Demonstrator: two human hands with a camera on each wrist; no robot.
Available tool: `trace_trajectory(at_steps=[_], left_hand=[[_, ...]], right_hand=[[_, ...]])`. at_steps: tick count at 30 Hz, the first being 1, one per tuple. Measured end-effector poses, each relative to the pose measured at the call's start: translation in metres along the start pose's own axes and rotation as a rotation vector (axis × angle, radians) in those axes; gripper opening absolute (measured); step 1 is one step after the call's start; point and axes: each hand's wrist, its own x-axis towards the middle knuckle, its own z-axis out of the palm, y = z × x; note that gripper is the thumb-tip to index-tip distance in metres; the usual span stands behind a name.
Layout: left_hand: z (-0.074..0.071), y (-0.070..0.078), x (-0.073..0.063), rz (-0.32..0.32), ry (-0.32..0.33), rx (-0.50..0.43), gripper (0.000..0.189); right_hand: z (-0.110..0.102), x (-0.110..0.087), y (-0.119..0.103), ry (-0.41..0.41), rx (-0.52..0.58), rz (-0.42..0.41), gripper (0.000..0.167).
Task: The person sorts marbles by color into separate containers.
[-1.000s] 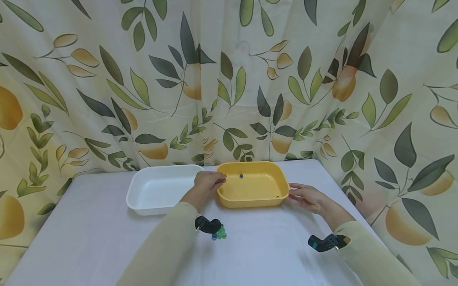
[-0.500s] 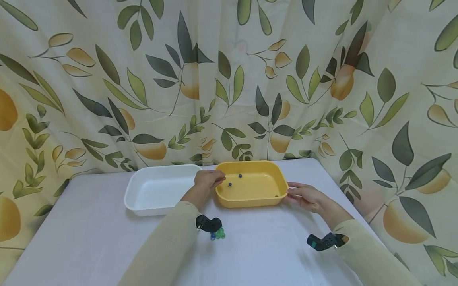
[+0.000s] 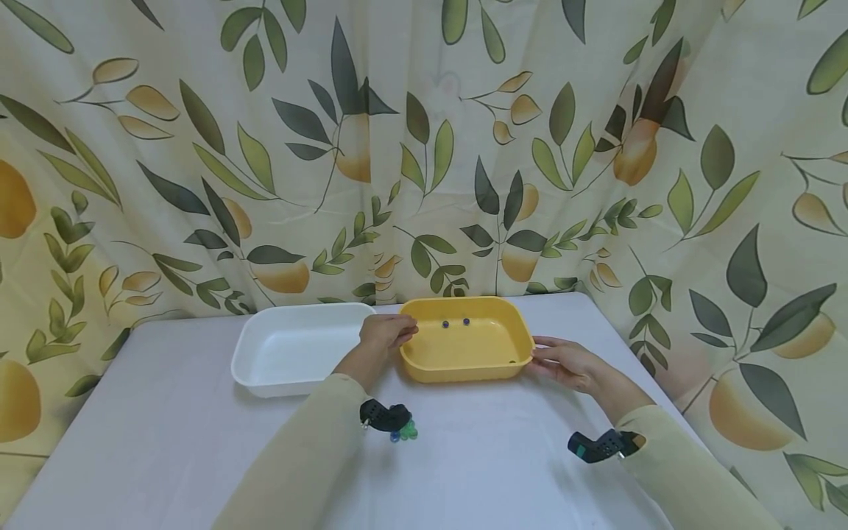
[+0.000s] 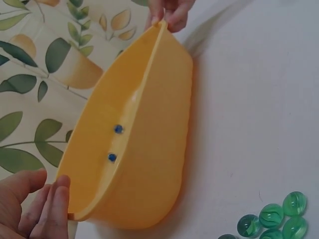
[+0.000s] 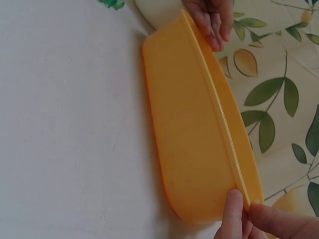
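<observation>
A yellow plastic tray (image 3: 464, 366) stands on the table with two dark blue marbles, one of them a blue marble (image 3: 467, 322), and a small dark marble (image 3: 512, 361) by its right front corner. My left hand (image 3: 384, 335) reaches over the tray's left end, fingers near the rim; the left wrist view shows them extended with no marble visible between them. My right hand (image 3: 566, 364) pinches the tray's right end, thumb (image 5: 279, 219) on the rim and a finger against the outer wall. Several green marbles (image 4: 294, 227) lie on the table below my left wrist.
Left of the yellow tray stands a white tray (image 3: 291, 386), partly behind my left hand. A white cloth covers the table (image 3: 464, 471). A leaf-and-fruit patterned curtain (image 3: 424, 184) hangs right behind the table's back edge.
A second blue marble came into view beside my left hand half a second ago and has rolled back and right, near the first. Both hands and the trays stay in place.
</observation>
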Motion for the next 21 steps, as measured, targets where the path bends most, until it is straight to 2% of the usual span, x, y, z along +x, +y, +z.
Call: trace_trajectory(at_steps=[6, 10, 21], left_hand=[[-0.004, -0.004, -0.006, 0.013, -0.073, -0.062, 0.028], [-0.008, -0.006, -0.013, -0.007, -0.126, -0.086, 0.029], [-0.033, -0.018, -0.039, -0.020, -0.221, 0.008, 0.031]], right_hand=[[-0.001, -0.001, -0.001, -0.002, 0.001, 0.005, 0.072], [0.000, 0.000, -0.001, 0.012, -0.008, 0.005, 0.071], [0.001, 0.000, -0.001, 0.007, 0.003, 0.007, 0.071]])
